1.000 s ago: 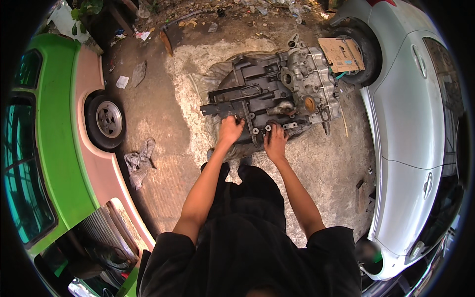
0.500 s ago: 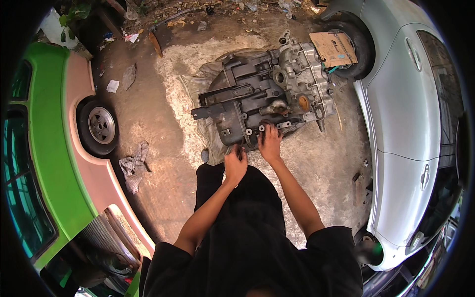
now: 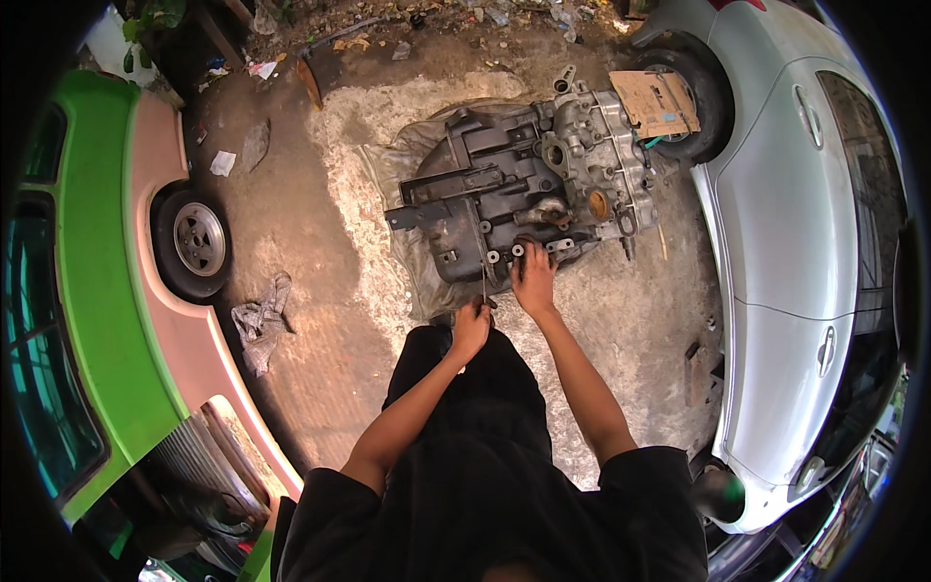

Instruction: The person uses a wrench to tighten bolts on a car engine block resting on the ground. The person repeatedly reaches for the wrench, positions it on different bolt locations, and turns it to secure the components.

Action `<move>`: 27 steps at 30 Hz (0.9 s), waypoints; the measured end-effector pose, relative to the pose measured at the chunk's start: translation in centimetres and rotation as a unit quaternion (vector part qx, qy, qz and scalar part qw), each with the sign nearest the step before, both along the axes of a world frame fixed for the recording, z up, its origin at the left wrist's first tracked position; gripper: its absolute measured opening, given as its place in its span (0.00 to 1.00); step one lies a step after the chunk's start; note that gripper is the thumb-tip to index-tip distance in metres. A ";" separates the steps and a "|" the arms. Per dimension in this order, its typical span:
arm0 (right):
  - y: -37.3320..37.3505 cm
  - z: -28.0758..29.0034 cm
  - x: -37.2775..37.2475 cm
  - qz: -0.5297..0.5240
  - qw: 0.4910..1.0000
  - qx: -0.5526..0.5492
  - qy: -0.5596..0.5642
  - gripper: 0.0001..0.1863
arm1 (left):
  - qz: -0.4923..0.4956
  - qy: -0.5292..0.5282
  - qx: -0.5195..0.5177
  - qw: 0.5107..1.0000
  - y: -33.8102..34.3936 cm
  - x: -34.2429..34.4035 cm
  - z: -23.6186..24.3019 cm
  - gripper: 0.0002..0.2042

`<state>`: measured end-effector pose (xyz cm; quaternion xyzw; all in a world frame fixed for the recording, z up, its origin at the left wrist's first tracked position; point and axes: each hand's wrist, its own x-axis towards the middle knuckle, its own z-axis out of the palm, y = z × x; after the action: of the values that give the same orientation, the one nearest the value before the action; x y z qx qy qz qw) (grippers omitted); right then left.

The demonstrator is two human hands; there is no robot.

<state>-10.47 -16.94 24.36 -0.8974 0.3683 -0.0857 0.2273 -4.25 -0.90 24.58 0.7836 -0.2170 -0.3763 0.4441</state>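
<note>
A dark, greasy engine (image 3: 456,233) lies on its side on a grey cloth (image 3: 383,160) spread over the ground. Its right part is a bare-metal cylinder head (image 3: 582,141). Just off the engine's near edge, my left hand (image 3: 472,328) is closed around a slim tool (image 3: 485,279) with a thin straight shaft pointing at the engine. Its handle is hidden in my fingers, so its exact kind is unclear. My right hand (image 3: 532,281) rests against the near side of the engine, fingers reaching forward beside the round bosses. Nothing shows in its grasp; the fingertips are partly hidden against the dark metal.
A green and pink vehicle (image 3: 126,281) stands at the left, a silver car (image 3: 790,281) at the right. Cardboard (image 3: 652,102) leans on the silver car's wheel. A crumpled rag (image 3: 260,325) lies on the concrete near the left vehicle. Litter (image 3: 499,17) is strewn at the far edge.
My left hand has drawn back slightly from the engine toward me, and the tool's shaft now shows. My right hand stays at the engine's near side. The whole view has shifted a little.
</note>
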 end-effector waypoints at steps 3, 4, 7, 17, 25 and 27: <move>0.1 0.3 0.2 -0.009 1.000 -0.005 -0.003 0.27 | -0.031 0.124 0.008 0.992 -0.3 0.8 -1.4 0.12; 0.1 0.4 0.4 -0.012 1.000 -0.009 -0.012 0.27 | -0.029 0.169 0.002 0.985 -0.8 1.3 -2.3 0.11; 0.5 0.8 0.3 -0.015 1.000 -0.001 -0.005 0.28 | 0.002 0.293 -0.031 0.956 -1.5 1.7 -4.9 0.11; -2.9 5.7 -1.2 0.119 0.977 -0.041 0.172 0.33 | -0.080 -0.089 0.067 0.991 -2.6 1.2 -4.6 0.11; -6.4 7.7 -2.2 0.190 0.962 -0.059 0.189 0.31 | -0.006 -0.023 0.085 0.996 -0.4 0.5 -5.9 0.15; -7.6 7.5 -2.4 0.205 0.957 -0.010 0.203 0.31 | 0.012 -0.017 0.068 0.997 0.3 0.6 -5.0 0.21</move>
<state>-12.85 -24.56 31.82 -0.9544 0.2138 0.1434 0.1515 -3.68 -0.62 19.55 0.8206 -0.1889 -0.3718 0.3907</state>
